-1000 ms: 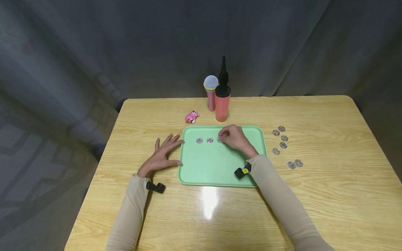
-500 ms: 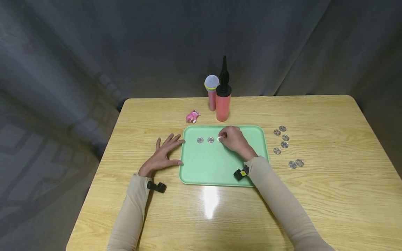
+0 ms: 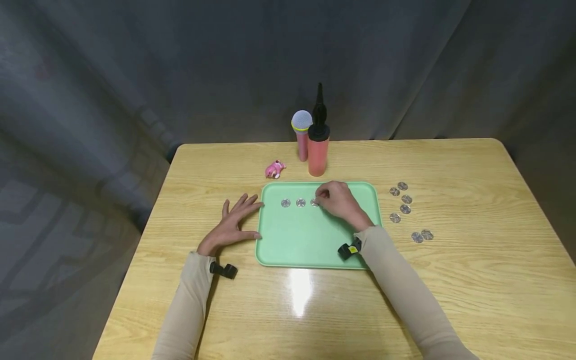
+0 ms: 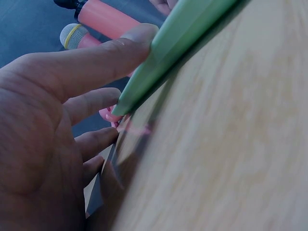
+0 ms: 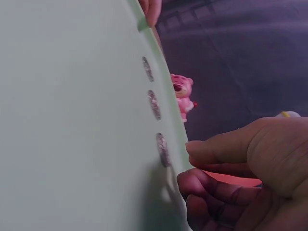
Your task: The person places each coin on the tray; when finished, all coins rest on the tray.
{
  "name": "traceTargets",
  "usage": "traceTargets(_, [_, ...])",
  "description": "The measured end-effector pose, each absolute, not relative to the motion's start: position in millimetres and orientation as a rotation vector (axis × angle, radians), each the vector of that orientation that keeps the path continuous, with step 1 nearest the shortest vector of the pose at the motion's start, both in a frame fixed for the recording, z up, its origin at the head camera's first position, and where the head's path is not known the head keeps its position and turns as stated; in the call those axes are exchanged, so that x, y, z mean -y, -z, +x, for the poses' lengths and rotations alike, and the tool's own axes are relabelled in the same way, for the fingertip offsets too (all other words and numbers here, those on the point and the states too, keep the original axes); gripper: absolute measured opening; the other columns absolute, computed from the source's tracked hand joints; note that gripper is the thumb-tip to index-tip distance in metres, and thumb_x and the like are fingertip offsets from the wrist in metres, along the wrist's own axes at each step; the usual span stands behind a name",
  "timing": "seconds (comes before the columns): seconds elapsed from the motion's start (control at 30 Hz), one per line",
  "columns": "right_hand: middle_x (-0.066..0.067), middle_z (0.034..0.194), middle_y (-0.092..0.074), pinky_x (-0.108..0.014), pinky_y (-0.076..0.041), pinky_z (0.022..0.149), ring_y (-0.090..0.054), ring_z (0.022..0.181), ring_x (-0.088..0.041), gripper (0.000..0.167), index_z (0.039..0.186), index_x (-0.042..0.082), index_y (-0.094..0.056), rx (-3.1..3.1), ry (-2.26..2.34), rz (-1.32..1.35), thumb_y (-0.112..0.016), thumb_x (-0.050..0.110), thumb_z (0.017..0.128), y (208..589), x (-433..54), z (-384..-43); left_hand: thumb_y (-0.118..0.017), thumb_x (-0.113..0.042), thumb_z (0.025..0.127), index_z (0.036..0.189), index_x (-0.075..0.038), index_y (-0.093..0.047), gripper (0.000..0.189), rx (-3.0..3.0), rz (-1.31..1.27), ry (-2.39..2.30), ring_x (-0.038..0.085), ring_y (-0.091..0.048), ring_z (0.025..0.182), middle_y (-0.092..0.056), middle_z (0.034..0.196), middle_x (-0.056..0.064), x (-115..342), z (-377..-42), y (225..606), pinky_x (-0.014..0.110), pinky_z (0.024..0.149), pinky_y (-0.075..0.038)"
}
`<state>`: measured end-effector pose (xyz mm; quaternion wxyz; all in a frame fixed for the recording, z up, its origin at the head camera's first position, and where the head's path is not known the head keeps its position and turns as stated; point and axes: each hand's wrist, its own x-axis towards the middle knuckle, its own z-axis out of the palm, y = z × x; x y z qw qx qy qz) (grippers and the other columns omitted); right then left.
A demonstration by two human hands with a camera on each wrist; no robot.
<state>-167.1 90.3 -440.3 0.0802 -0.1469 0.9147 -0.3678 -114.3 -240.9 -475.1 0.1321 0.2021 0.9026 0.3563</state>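
A light green tray (image 3: 297, 240) lies on the wooden table. Three silver coins form a row near its far edge: a left coin (image 3: 285, 202), a middle coin (image 3: 300, 202) and a right coin (image 3: 313, 202). My right hand (image 3: 339, 201) is over the tray beside the right coin. In the right wrist view that coin (image 5: 163, 150) lies on the tray, and the loosely curled fingers are apart from it, with a gap between thumb and forefinger. With spread fingers, my left hand (image 3: 230, 227) touches the tray's left rim; its thumb (image 4: 139, 38) presses there.
Several more silver coins (image 3: 405, 209) lie on the table right of the tray. Behind the tray stand a pink toy microphone (image 3: 302, 130) and a red-pink hand pump (image 3: 318, 155) with a black top. A small pink bear figure (image 3: 275, 169) lies left of them.
The right fingers held the right coin half a second ago, where it shone brightly. Now it lies on the tray, let go. The left hand has stayed at the rim.
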Motion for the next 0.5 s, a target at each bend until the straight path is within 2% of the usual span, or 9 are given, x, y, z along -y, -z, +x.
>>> traceTargets(0.27, [-0.018, 0.097, -0.074, -0.04, -0.056, 0.08, -0.068, 0.088, -0.026, 0.018, 0.104, -0.003, -0.075, -2.747, 1.176, -0.446, -0.068, 0.007, 0.091, 429.7, -99.1, -162.4, -0.084, -0.033, 0.079, 0.153, -0.02, -0.042, 0.085, -2.626, 0.578, -1.011, 0.036, -0.003, 0.159, -0.023, 0.168, 0.011, 240.2, -113.6, 474.1, 0.065, 0.119, 0.021])
traceTargets(0.5, [-0.017, 0.097, -0.074, -0.037, -0.055, 0.077, -0.067, 0.085, -0.025, 0.019, 0.106, -0.002, -0.075, -2.781, 1.192, -0.429, -0.068, 0.008, 0.091, 420.6, -106.8, -157.6, -0.083, -0.032, 0.08, 0.153, -0.02, -0.042, 0.085, -2.628, 0.581, -1.015, 0.036, -0.003, 0.159, -0.023, 0.168, 0.01, 240.2, -114.1, 475.1, 0.064, 0.119, 0.021])
